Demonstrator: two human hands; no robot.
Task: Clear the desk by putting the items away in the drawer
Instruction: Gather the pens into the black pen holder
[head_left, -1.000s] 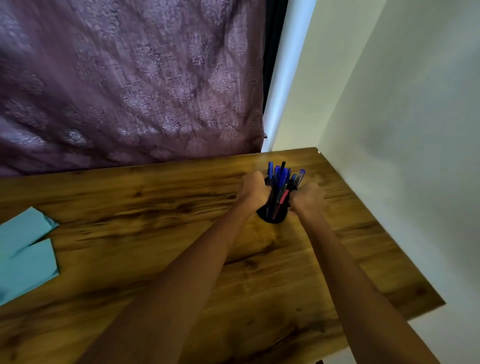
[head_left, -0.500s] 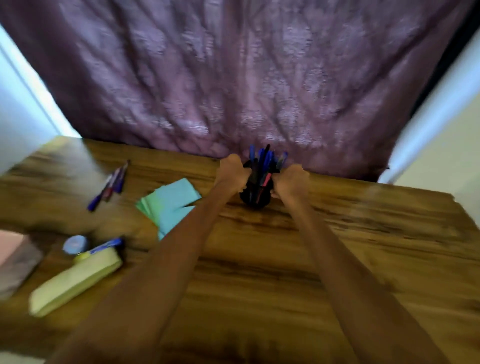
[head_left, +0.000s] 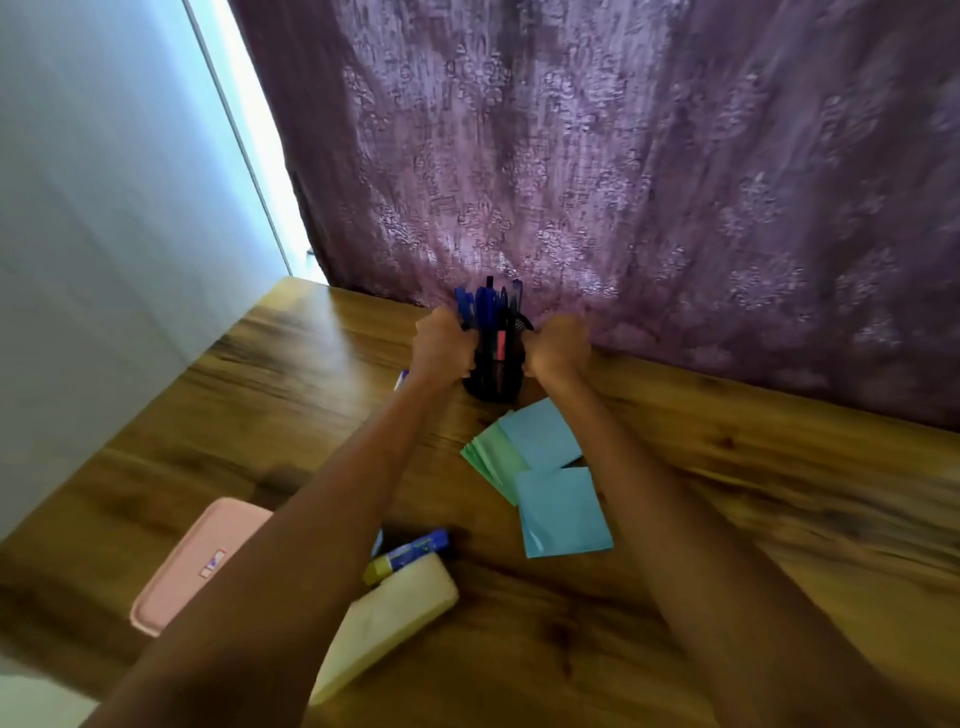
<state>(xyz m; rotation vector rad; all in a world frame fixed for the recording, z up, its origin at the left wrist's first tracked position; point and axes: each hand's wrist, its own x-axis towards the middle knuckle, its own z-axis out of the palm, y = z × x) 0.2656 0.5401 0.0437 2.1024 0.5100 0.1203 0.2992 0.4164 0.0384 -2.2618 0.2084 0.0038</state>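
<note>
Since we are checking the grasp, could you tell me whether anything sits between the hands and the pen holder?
Nothing visible does: the left hand and right hand already grip opposite sides of the black mesh pen holder. No drawer is in view, so that path cannot be judged.

Bench (head_left: 675, 519): brown wood grain, dark streaks. Curtain (head_left: 623, 182) at 12 o'clock: purple, paler floral motif. Pen holder (head_left: 493, 374): black mesh; pens (head_left: 480, 306) mostly blue (one pinkish-red). Paper squares (head_left: 563, 512): light blue, green. Case (head_left: 208, 561) at 8 o'clock: pink.
</note>
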